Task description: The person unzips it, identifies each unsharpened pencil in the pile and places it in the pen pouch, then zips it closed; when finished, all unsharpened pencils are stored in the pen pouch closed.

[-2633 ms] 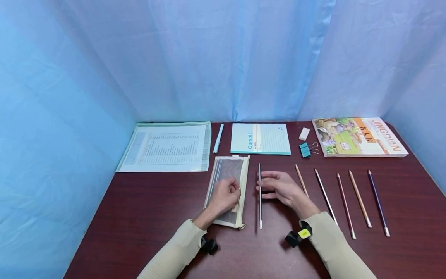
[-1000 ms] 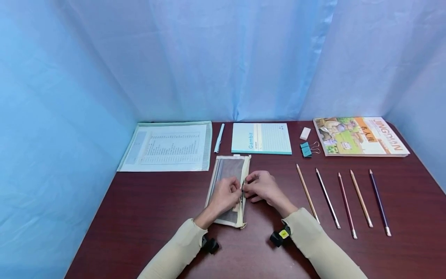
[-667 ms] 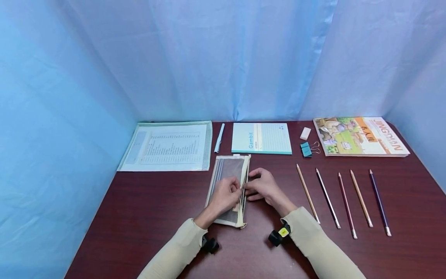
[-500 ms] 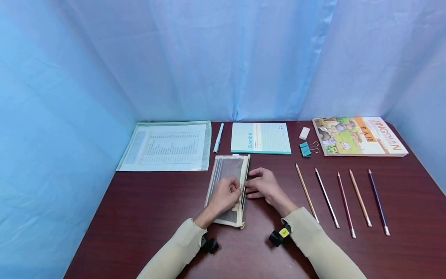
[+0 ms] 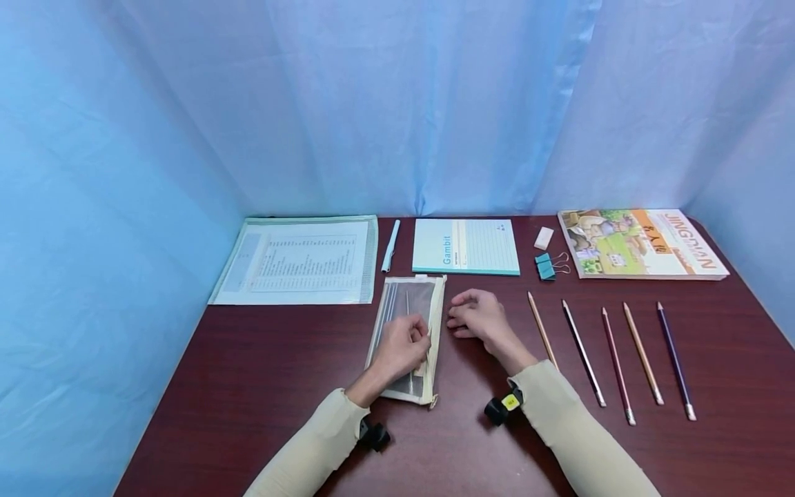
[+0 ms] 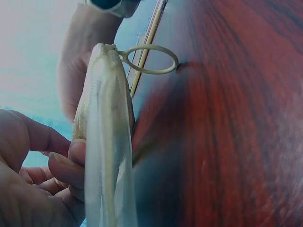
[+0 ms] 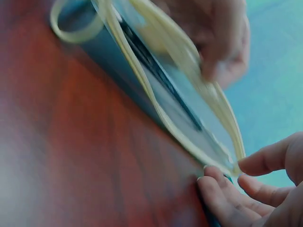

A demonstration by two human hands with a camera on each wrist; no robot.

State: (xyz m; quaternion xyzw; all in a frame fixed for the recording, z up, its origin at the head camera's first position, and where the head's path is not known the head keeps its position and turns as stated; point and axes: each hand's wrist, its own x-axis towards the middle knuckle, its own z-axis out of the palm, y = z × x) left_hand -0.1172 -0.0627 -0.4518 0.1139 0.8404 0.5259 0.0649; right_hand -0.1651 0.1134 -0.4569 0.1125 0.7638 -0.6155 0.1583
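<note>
Since a moment ago your right hand [image 5: 477, 315] has drawn back from the mesh pencil pouch [image 5: 408, 334], and the dark pencil [image 5: 408, 324] it was feeding in now lies inside, showing through the mesh.

From the head view, your left hand [image 5: 400, 346] pinches the pouch's open right edge, its grip curled round the cream binding. Your right hand rests on the bench [image 5: 261, 386] just beside the pouch, fingers loosely curled and holding nothing. Five coloured pencils [image 5: 611, 355] lie in a row to its right, the nearest just beside your wrist.

From the left wrist view, your fingers [image 6: 66, 168] hold the soft fabric edge lifted; the zipper's ring pull [image 6: 149, 59] sticks out at the near end.

From the right wrist view, the pouch mouth [image 7: 189, 118] gapes, and your fingertips [image 7: 222, 196] sit near its far end without gripping it.

The pouch looks light and floppy, so it will likely sag shut unless you hold it by the stiffer bound edge. The pencils look rigid, light and smooth, best pinched at mid-shaft.
</note>
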